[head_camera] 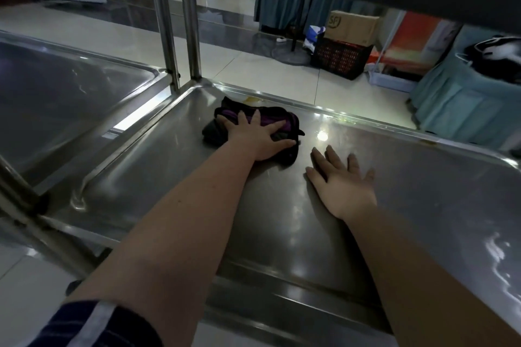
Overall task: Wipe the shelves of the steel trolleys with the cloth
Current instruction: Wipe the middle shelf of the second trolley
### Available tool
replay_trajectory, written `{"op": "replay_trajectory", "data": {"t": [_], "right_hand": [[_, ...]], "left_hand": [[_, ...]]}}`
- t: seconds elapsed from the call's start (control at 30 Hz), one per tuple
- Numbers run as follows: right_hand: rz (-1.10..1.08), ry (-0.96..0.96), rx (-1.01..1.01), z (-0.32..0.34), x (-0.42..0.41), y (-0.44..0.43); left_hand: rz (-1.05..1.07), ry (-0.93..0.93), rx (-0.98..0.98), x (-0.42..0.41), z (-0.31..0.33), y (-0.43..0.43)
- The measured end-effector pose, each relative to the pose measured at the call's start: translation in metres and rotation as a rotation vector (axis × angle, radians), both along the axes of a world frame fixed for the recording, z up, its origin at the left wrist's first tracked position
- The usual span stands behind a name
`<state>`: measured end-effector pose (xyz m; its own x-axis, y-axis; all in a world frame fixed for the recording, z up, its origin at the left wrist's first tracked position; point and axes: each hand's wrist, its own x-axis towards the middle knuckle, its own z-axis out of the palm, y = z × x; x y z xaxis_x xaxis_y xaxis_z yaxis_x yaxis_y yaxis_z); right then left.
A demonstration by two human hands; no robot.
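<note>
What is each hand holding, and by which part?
Nothing is gripped. The left hand presses flat on the middle of the cloth, fingers spread; the right hand rests open on the trolley shelf.

On the trolley shelf [423, 191], cloth [289, 122] sat near the far-left corner, left hand [255, 136] flat on top. Right hand [342, 182] lay on the shelf just right of it. Second trolley's shelf [70, 98] adjoined on the left. Cardboard box [352, 27] sat on a crate [338, 59] on the floor behind.
</note>
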<state>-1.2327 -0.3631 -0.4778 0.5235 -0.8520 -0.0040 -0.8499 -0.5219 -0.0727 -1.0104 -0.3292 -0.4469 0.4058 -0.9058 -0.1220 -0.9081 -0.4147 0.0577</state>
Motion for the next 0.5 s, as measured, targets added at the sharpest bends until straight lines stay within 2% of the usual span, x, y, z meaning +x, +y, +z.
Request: {"op": "replay_trajectory", "data": {"t": [0.17,0.37,0.5], "right_hand": [[-0.008,-0.007,0.024,0.002,-0.002,0.0],[-0.018,-0.027,0.032,0.0,-0.003,-0.001],[-0.027,-0.004,0.012,-0.001,0.003,0.003]], "left_hand": [[-0.057,-0.002,-0.017,-0.017,-0.004,-0.004],[0.121,-0.024,-0.028,0.097,0.002,0.061],[0.12,-0.01,-0.006,0.083,0.003,0.057]]}}
